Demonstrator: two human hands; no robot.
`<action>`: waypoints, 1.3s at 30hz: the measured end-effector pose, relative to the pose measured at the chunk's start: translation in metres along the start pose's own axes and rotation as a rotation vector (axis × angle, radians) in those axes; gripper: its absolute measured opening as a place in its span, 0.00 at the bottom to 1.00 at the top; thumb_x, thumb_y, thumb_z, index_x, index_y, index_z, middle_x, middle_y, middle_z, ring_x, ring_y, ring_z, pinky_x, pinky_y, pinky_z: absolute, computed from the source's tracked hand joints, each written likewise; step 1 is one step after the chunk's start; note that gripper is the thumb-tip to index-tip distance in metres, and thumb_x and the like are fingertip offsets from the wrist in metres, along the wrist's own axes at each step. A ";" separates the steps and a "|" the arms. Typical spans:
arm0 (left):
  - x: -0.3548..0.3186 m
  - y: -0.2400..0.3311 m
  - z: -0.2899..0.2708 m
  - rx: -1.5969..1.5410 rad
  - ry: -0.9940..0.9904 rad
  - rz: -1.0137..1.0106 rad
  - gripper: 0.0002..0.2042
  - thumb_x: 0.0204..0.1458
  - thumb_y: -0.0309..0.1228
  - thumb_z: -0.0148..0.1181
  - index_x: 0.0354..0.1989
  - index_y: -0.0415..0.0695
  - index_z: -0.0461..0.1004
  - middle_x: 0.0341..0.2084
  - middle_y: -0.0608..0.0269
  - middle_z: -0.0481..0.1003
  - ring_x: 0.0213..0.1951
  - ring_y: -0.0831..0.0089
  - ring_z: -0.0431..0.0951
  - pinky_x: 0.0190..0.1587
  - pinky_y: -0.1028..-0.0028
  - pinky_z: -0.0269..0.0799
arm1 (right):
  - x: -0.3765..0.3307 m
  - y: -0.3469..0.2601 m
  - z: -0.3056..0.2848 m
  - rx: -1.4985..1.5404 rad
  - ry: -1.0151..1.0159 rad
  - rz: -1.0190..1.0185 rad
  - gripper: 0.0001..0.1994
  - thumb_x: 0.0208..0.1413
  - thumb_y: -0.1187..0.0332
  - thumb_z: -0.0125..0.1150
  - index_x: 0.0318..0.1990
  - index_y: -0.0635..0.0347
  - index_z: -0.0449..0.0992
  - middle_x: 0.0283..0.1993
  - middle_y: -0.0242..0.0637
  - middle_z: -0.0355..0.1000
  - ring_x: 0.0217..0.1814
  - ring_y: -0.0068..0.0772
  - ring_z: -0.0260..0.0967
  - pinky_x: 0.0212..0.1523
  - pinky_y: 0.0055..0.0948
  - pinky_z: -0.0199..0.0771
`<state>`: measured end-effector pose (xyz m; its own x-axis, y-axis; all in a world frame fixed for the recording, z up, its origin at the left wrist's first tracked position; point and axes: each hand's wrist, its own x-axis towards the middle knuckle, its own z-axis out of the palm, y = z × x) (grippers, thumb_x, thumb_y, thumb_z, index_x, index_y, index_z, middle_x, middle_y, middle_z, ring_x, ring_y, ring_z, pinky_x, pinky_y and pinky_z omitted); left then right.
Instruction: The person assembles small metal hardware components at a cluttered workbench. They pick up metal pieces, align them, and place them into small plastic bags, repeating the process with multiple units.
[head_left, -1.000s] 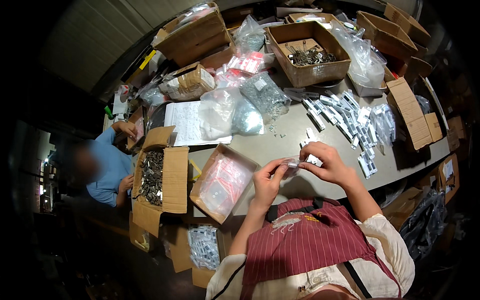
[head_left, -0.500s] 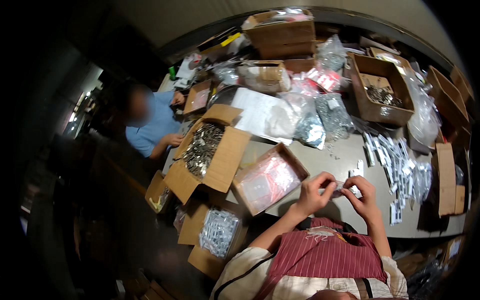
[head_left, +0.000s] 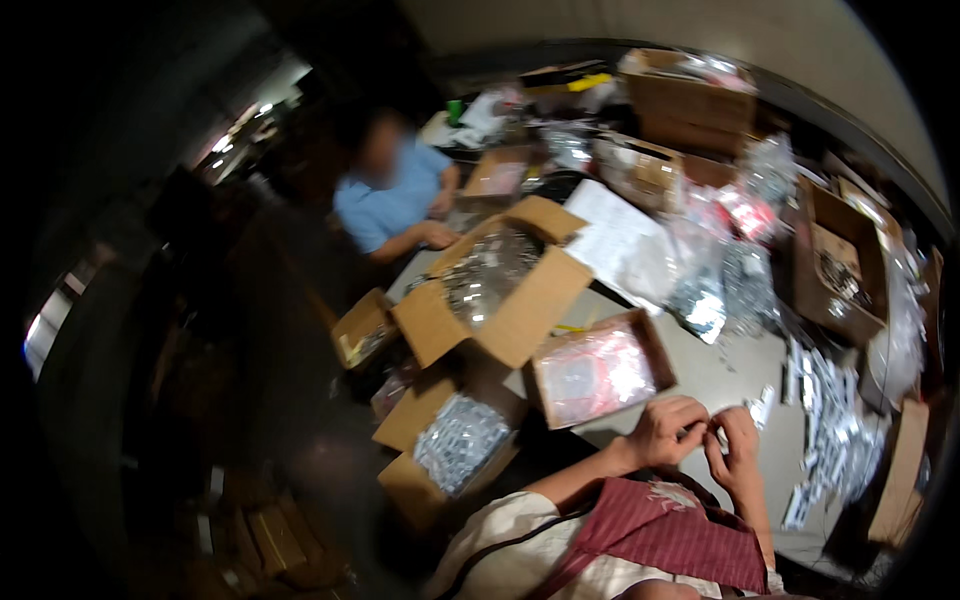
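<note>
My left hand (head_left: 672,432) and my right hand (head_left: 736,440) meet above the near edge of the table, fingers curled in and fingertips close together. Whatever they pinch is small and mostly hidden by the fingers. Just beyond the right hand lie a few small pale metal parts (head_left: 762,406). Left of my hands stands an open shallow cardboard box (head_left: 668,374) with clear and reddish plastic bags (head_left: 600,372) in it. To the right, many silvery strip-shaped parts (head_left: 826,420) are spread in a loose pile.
An open carton (head_left: 545,300) of small metal parts stands left, with another carton (head_left: 405,415) of bagged pale parts below it. A co-worker in blue (head_left: 395,205) sits at the far left. Plastic bags (head_left: 748,285), papers (head_left: 610,235) and a brown bin (head_left: 815,290) fill the back.
The whole view has swung, so the table things sit further right and the picture is blurrier. My hands have drawn closer together; the translucent thing between them no longer shows clearly.
</note>
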<state>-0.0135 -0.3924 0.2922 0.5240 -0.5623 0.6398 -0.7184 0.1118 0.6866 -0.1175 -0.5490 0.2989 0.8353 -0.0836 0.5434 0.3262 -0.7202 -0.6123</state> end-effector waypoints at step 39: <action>-0.085 -0.065 -0.072 -0.543 0.443 -0.741 0.16 0.65 0.38 0.61 0.52 0.39 0.72 0.42 0.61 0.80 0.39 0.70 0.81 0.40 0.71 0.78 | 0.074 0.019 0.116 0.173 -0.238 0.033 0.10 0.54 0.82 0.59 0.43 0.65 0.77 0.43 0.51 0.77 0.45 0.55 0.77 0.45 0.42 0.76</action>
<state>0.0219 -0.2929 0.2181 0.9539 -0.2996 -0.0152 0.1024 0.2775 0.9553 0.0022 -0.4891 0.2605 0.9204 0.0740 0.3839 0.3508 -0.5899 -0.7273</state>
